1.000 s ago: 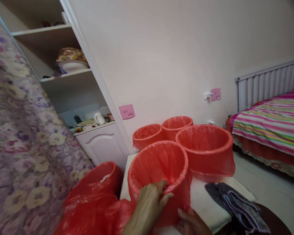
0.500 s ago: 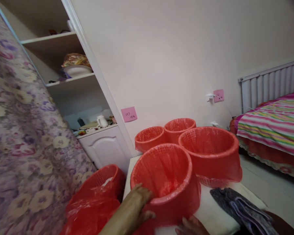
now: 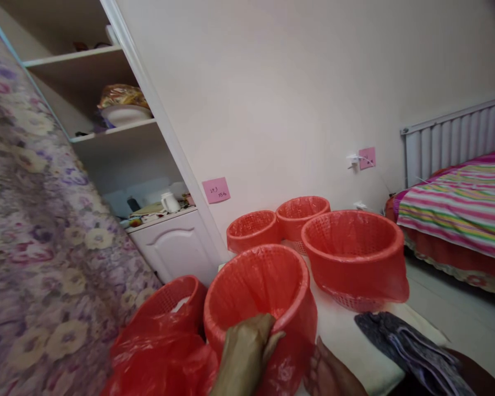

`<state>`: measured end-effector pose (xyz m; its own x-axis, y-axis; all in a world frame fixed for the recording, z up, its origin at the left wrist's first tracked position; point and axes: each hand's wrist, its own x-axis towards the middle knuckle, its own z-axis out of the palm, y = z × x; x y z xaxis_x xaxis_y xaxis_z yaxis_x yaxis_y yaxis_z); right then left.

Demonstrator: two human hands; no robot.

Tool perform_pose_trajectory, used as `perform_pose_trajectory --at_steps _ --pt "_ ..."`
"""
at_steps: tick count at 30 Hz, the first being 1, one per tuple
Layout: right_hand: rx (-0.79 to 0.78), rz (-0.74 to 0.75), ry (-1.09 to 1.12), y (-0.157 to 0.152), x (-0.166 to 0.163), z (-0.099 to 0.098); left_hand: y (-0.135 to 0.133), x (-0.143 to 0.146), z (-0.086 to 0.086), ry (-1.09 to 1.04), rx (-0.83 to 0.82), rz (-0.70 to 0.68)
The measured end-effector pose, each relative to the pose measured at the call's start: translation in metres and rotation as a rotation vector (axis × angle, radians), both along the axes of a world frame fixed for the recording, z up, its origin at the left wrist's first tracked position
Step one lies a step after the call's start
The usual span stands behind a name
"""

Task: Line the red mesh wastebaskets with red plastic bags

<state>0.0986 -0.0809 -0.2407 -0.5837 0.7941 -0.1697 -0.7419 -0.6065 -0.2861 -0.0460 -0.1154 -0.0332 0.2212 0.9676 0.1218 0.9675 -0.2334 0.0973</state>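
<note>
Left hand: the left hand [image 3: 247, 352] curls over the near rim of the nearest basket [image 3: 259, 291], fingers hooked inside and gripping the rim together with the red liner bag [image 3: 289, 357]. Half a second ago it lay lower, on the outside of the basket's left wall; now it is back on top of the rim.
Right hand: the right hand [image 3: 334, 377] shows only in part at the bottom edge, pressed against the liner's loose skirt on the basket's right side. Whether it pinches the plastic or merely touches it, I cannot tell.
Nearest basket: a red mesh basket, lined in red plastic, at the near left edge of the white table [image 3: 346, 341]. It has shifted left and a little nearer since the earlier frame, and a gap has opened between it and the large basket [image 3: 355, 253].
Other baskets: the large basket stands right of centre; two smaller lined baskets [image 3: 251, 228] stand behind, by the wall.
Left of the table: another red basket [image 3: 169, 294] with a crumpled red bag [image 3: 157, 363] in front of it, low down.
Near right: a folded dark cloth [image 3: 408, 344] on the table.
Far right: a striped bed [image 3: 457, 203].
</note>
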Motion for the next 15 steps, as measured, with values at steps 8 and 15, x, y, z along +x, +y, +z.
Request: perform_pose_trajectory --at_steps 8,15 --pt "-0.099 -0.088 -0.018 -0.006 -0.003 -0.005 0.002 0.005 -0.018 0.124 0.049 -0.036" --pt "0.017 0.039 0.088 -0.013 -0.016 -0.005 -0.002 0.002 -0.025 0.105 0.159 -0.113"
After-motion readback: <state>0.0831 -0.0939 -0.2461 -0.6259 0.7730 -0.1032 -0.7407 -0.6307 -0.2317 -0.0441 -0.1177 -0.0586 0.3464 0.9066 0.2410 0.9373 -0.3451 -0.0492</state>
